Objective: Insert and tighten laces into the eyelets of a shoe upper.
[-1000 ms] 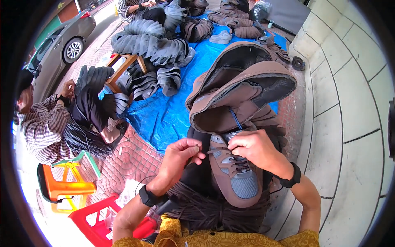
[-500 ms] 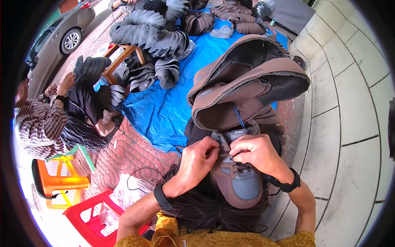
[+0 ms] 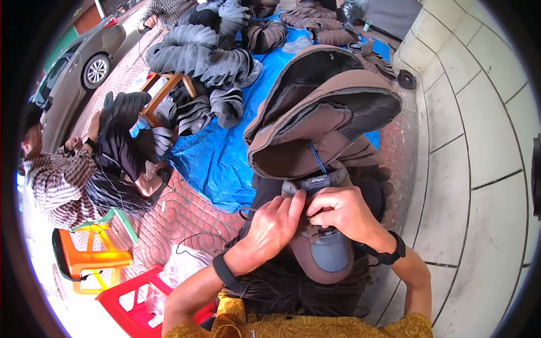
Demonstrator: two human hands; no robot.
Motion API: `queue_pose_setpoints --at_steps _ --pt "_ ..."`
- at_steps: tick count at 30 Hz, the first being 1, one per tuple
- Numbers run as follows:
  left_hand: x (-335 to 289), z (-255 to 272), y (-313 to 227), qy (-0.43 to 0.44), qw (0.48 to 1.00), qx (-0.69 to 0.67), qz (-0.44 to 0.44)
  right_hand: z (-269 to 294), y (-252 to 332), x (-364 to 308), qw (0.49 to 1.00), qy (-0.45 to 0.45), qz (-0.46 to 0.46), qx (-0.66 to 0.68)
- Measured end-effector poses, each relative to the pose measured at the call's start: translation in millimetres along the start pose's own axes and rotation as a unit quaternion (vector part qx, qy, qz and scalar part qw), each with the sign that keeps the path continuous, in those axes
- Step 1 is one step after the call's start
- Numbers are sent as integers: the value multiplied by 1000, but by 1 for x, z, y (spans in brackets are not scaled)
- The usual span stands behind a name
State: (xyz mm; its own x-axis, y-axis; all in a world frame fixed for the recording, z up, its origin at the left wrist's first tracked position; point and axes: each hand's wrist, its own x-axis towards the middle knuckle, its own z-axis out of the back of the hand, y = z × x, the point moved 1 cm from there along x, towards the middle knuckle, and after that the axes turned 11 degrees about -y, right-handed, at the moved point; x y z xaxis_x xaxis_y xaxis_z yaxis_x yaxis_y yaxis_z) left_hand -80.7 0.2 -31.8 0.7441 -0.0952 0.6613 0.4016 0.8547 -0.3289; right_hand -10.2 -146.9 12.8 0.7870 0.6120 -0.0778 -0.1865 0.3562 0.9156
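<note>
Shoe [image 3: 327, 254] is pointing its toe to six o'clock; your left hand [image 3: 273, 224] at nine and right hand [image 3: 345, 209] at two are touching it, fingers curled, any hold hidden.

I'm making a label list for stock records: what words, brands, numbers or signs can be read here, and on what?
Tongue label of the brown shoe upper: small, slanted pale lettering on dark cloth; I don't copy printed wording, so it goes unquoted.
Grey car, orange stool, red stool: no lettering that I can make out.
</note>
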Motion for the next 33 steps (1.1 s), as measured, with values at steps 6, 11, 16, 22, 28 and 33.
queue_pose_setpoints --at_steps 6,11,16,22,28,33 --pt "22 11 -6 163 974 133 -89 5 -12 -5 997 -9 64 30" --pt "64 18 -3 392 912 117 -26 44 -34 -3 976 -150 159 1" --pt "87 -3 22 525 831 36 180 41 -60 3 977 -184 103 21" --pt "96 -9 18 645 681 85 335 34 -64 0 973 -176 127 81" --pt "68 -34 105 738 516 120 417 26 -54 1 963 -158 208 67" --pt "97 -12 0 506 843 173 -69 36 -75 6 959 -189 208 24"
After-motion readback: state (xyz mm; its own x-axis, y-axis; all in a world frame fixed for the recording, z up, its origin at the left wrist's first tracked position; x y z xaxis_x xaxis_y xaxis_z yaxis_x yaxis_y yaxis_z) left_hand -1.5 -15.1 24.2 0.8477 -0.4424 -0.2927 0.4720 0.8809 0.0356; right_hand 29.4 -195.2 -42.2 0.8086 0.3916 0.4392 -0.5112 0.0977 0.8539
